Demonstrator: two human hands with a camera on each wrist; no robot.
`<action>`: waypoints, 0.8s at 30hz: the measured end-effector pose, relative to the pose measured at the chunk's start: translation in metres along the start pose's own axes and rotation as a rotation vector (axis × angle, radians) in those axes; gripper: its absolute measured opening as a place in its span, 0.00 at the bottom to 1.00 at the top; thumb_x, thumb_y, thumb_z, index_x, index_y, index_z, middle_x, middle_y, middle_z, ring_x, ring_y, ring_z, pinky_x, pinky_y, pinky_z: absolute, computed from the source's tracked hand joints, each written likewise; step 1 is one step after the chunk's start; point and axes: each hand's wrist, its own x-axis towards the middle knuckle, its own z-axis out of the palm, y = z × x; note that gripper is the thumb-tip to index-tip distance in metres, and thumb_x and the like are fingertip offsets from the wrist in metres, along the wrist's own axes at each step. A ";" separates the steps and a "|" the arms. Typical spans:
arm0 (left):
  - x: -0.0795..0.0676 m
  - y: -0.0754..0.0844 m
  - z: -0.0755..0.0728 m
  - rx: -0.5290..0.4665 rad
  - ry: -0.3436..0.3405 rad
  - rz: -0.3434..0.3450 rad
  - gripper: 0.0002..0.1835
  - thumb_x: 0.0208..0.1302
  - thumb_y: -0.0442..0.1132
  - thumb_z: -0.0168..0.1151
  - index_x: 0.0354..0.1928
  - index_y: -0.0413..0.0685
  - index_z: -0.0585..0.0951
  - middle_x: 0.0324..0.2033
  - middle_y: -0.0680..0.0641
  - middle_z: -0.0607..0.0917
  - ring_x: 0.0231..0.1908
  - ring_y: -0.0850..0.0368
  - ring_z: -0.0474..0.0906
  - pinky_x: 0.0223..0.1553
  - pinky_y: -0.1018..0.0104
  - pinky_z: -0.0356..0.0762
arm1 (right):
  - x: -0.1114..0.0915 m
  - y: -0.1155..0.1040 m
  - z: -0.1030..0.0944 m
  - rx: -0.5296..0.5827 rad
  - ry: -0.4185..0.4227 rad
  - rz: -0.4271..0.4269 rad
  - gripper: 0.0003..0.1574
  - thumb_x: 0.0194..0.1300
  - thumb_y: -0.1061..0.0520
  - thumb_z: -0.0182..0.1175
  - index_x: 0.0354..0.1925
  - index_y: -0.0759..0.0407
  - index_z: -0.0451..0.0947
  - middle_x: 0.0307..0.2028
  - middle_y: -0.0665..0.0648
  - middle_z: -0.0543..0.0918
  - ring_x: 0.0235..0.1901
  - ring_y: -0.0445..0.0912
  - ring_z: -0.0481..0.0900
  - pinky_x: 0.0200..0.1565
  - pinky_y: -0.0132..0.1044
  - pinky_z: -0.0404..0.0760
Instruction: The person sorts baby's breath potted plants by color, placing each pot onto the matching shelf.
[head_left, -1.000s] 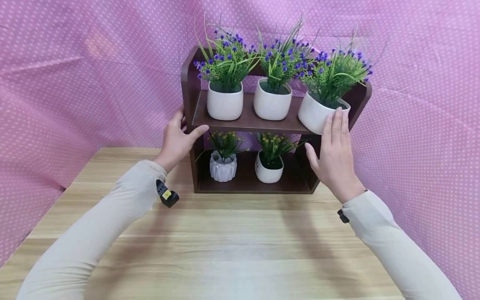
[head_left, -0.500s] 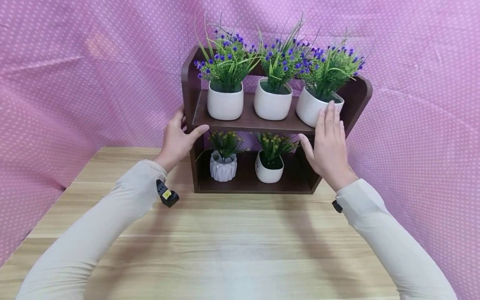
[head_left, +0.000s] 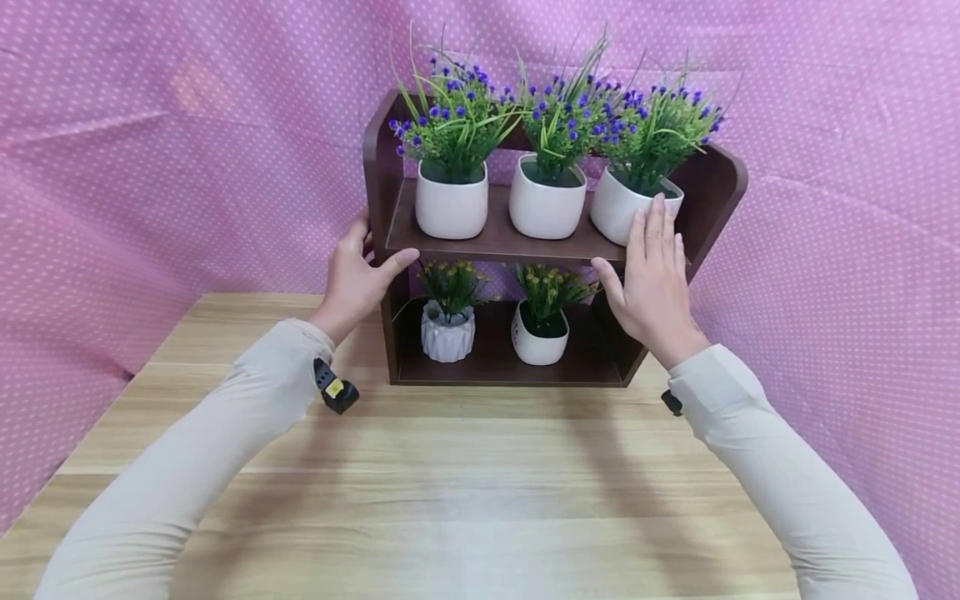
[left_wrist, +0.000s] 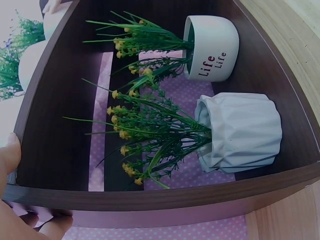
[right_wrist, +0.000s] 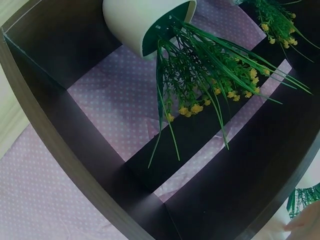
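Observation:
A dark brown two-tier shelf (head_left: pixel 510 385) stands on the table. My left hand (head_left: pixel 356 277) grips its left side, the thumb on the front edge of the upper board and the fingers around the outer side. With straight fingers my right hand (head_left: pixel 658 287) presses the front of the rightmost white flowerpot (head_left: pixel 618 208), which holds purple flowers. Its thumb lies near the upper board's edge. Beside that pot on the upper board are a middle white flowerpot (head_left: pixel 546 204) and a left white flowerpot (head_left: pixel 450 204), each with purple flowers.
On the lower board sit a ribbed white pot (left_wrist: pixel 245 132) and a rounded pot lettered "Life" (left_wrist: pixel 215 50), both with yellow flowers. Pink dotted cloth (head_left: pixel 187 167) hangs behind and at both sides. The wooden table (head_left: pixel 450 483) extends in front of the shelf.
My right hand has pushed the rightmost flowerpot back and slightly left on the upper board, off its front edge. My left hand has kept its hold on the shelf.

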 end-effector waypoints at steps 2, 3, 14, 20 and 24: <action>0.000 0.000 0.000 -0.005 -0.002 -0.005 0.39 0.58 0.44 0.69 0.70 0.48 0.63 0.62 0.41 0.73 0.63 0.50 0.69 0.65 0.56 0.66 | 0.000 0.000 0.000 0.006 -0.003 0.002 0.51 0.72 0.36 0.42 0.74 0.69 0.39 0.75 0.64 0.32 0.74 0.54 0.28 0.72 0.58 0.40; 0.000 0.000 0.000 -0.003 -0.003 -0.009 0.40 0.58 0.44 0.69 0.70 0.48 0.63 0.62 0.41 0.73 0.63 0.49 0.69 0.65 0.56 0.67 | 0.000 -0.001 0.000 0.008 -0.002 0.002 0.51 0.72 0.36 0.42 0.74 0.69 0.39 0.75 0.64 0.32 0.74 0.54 0.28 0.72 0.58 0.40; 0.000 0.001 -0.002 -0.016 -0.010 -0.017 0.40 0.57 0.45 0.70 0.70 0.50 0.63 0.63 0.43 0.73 0.63 0.50 0.69 0.62 0.57 0.70 | 0.000 -0.001 -0.001 0.021 -0.002 0.007 0.49 0.73 0.37 0.42 0.74 0.68 0.40 0.75 0.63 0.32 0.74 0.54 0.30 0.71 0.58 0.41; 0.000 0.000 -0.004 -0.017 -0.012 -0.037 0.40 0.56 0.46 0.71 0.70 0.51 0.65 0.62 0.44 0.74 0.62 0.51 0.71 0.60 0.58 0.73 | -0.001 0.000 -0.002 0.052 -0.018 0.007 0.48 0.73 0.38 0.43 0.74 0.65 0.40 0.75 0.62 0.32 0.74 0.54 0.30 0.71 0.58 0.40; -0.003 -0.004 -0.007 -0.016 -0.050 -0.014 0.39 0.58 0.44 0.69 0.70 0.48 0.64 0.63 0.43 0.73 0.63 0.49 0.70 0.61 0.58 0.72 | -0.006 0.001 -0.005 0.102 -0.034 0.012 0.46 0.73 0.40 0.44 0.75 0.63 0.41 0.75 0.61 0.34 0.74 0.52 0.29 0.71 0.59 0.39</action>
